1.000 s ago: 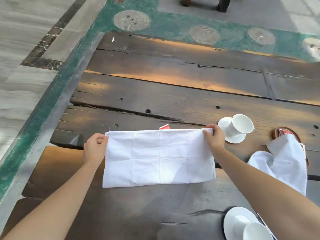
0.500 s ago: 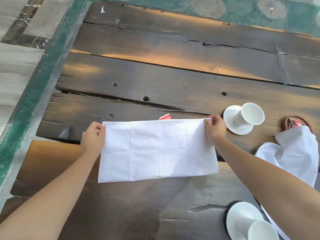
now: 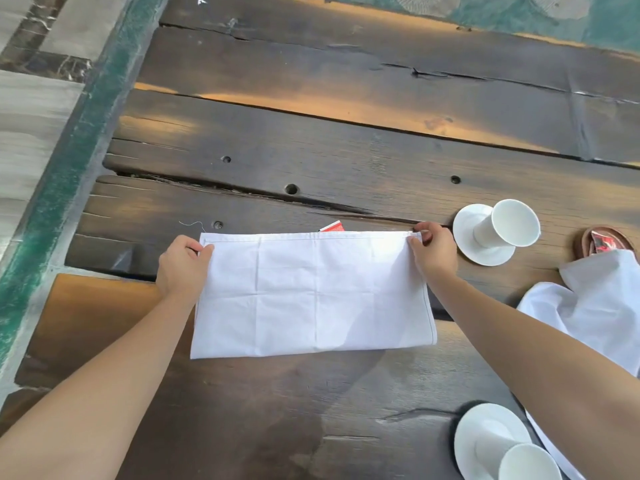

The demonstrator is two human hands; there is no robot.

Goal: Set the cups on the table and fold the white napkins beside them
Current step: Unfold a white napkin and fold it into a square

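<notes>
Closest to you, at the bottom right, a white cup [image 3: 528,462] stands on its saucer [image 3: 485,431], partly cut by your right forearm, just as it did half a second ago. Beyond it the folded napkin [image 3: 311,292] lies where it was on the dark plank table [image 3: 346,150], in front of you. Nothing about it has shifted; only your head has dipped, so everything sits a little lower and larger in view. The napkin is a wide white rectangle, doubled over, with its fold towards you and its stitched hems along the far and right edges. Faint crease lines cross it into quarters. Your left hand [image 3: 181,268] still pinches the far left corner between thumb and curled fingers, and your right hand [image 3: 434,252] still pinches the far right corner the same way. A red packet [image 3: 332,226] peeks out behind the far hem. Just right of your right hand, a second cup [image 3: 512,223] stands on its saucer [image 3: 474,247]. Farther right, a crumpled napkin [image 3: 595,299] drapes over a small brown dish [image 3: 585,240] holding red packets.
</notes>
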